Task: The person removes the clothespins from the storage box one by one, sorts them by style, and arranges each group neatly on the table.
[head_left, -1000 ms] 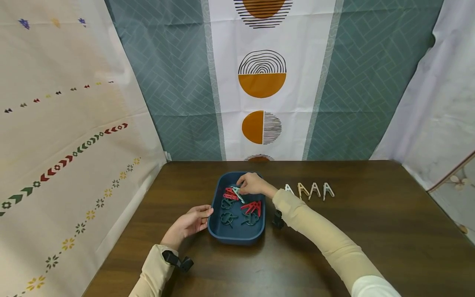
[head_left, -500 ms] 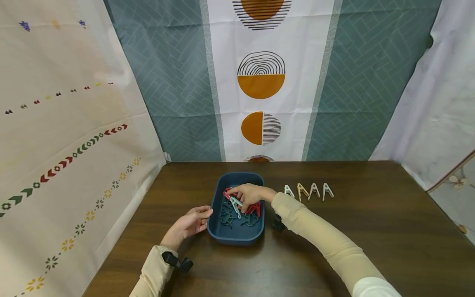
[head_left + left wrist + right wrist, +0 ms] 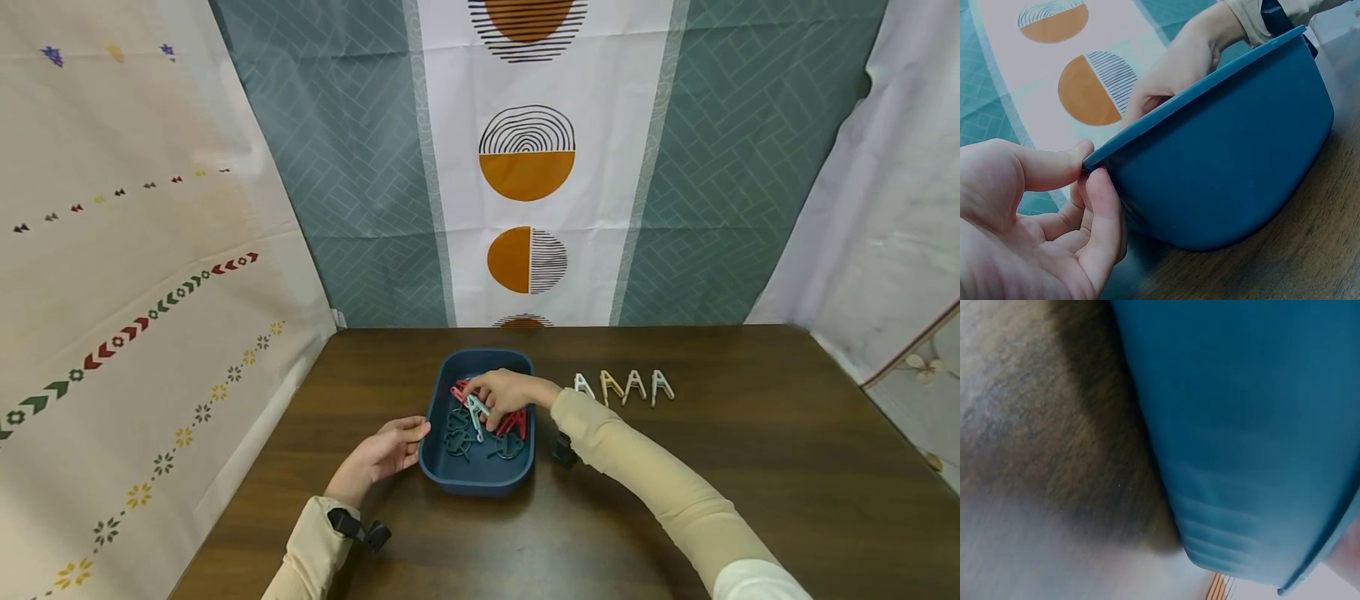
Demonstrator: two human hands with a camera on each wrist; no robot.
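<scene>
A blue basin stands on the table with red clips and dark green clips inside. My left hand pinches its left rim between thumb and fingers, as the left wrist view also shows at the rim. Reaching over the right rim, my right hand holds a pale mint clip inside the basin, above the green clips. Its fingertips are partly hidden. The right wrist view shows mostly the basin's outer wall.
To the right of the basin, several pale clips stand in a row on the brown table, among them a yellowish one and a white one. Patterned cloths hang behind and at both sides.
My right hand has moved down and slightly left inside the basin, bringing the mint clip nearer the middle. My left hand keeps its place on the rim.
</scene>
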